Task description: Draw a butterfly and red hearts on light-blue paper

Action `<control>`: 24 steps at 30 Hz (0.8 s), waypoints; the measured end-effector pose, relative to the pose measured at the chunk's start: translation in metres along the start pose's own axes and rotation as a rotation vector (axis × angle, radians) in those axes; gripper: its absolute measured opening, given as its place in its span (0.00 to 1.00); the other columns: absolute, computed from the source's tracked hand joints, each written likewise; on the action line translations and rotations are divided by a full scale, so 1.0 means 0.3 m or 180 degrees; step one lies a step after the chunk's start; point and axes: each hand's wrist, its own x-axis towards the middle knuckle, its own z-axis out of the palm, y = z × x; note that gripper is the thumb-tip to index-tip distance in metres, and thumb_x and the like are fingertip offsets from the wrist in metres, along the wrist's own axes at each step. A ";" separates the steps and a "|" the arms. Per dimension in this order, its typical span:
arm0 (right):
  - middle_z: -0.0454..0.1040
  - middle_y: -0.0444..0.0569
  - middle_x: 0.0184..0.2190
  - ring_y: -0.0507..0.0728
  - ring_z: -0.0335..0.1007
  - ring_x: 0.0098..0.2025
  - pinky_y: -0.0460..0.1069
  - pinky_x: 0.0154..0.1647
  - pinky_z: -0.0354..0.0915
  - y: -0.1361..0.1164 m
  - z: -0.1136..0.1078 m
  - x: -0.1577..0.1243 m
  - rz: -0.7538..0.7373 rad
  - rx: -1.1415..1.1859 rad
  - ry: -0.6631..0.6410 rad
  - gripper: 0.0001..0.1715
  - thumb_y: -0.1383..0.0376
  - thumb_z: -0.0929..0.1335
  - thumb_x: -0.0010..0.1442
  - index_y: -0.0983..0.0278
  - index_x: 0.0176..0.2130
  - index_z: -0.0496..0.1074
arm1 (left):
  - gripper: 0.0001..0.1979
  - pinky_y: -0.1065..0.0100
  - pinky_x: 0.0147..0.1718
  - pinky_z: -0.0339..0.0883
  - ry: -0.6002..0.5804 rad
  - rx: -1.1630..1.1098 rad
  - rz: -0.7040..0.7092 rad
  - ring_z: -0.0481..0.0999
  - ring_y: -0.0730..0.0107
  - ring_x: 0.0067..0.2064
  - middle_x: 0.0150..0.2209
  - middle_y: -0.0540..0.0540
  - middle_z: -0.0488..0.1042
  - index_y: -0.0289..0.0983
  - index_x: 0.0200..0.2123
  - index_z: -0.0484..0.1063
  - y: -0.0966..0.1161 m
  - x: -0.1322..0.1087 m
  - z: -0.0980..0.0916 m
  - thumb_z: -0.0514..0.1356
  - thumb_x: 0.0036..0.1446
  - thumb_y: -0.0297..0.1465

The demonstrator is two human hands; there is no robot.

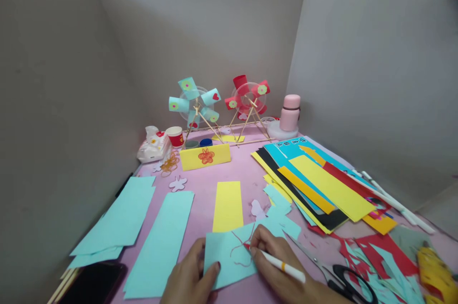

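Note:
A light-blue paper piece lies in front of me with thin red curved lines drawn on its right part. My left hand grips its left edge, thumb on top and fingers behind. In my right hand is a white marker with an orange band, its red tip on the paper by the lines. Just beyond the paper lies a yellow strip. To the right, black-handled scissors rest with blades toward my right hand.
Light-blue sheets and a phone lie left. Coloured paper, red scraps and a yellow object lie right. Behind stand blue and red paper wheels on stick frames, a yellow butterfly card and a pink bottle.

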 end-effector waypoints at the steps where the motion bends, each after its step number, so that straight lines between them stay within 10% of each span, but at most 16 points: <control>1: 0.57 0.38 0.20 0.52 0.52 0.23 0.47 0.23 0.49 0.004 0.000 -0.001 -0.0034 0.0006 -0.0022 0.07 0.63 0.59 0.59 0.60 0.28 0.58 | 0.17 0.71 0.21 0.63 -0.0012 0.0022 -0.0007 0.71 0.65 0.23 0.19 0.54 0.70 0.39 0.43 0.68 0.001 0.000 -0.001 0.56 0.49 0.37; 15: 0.58 0.37 0.20 0.51 0.52 0.22 0.47 0.23 0.48 -0.002 -0.010 -0.012 -0.0089 -0.0042 -0.0012 0.08 0.65 0.58 0.61 0.60 0.29 0.58 | 0.19 0.71 0.17 0.60 0.0159 -0.0654 -0.0192 0.65 0.69 0.18 0.17 0.54 0.69 0.39 0.41 0.71 0.001 -0.001 0.018 0.61 0.44 0.37; 24: 0.61 0.39 0.22 0.53 0.56 0.25 0.46 0.25 0.54 0.041 -0.010 0.004 0.0260 0.0936 0.1117 0.07 0.61 0.61 0.61 0.59 0.31 0.60 | 0.19 0.68 0.27 0.66 -0.0161 -0.1084 -0.0146 0.71 0.64 0.28 0.26 0.49 0.75 0.37 0.42 0.69 0.011 0.010 -0.010 0.63 0.47 0.40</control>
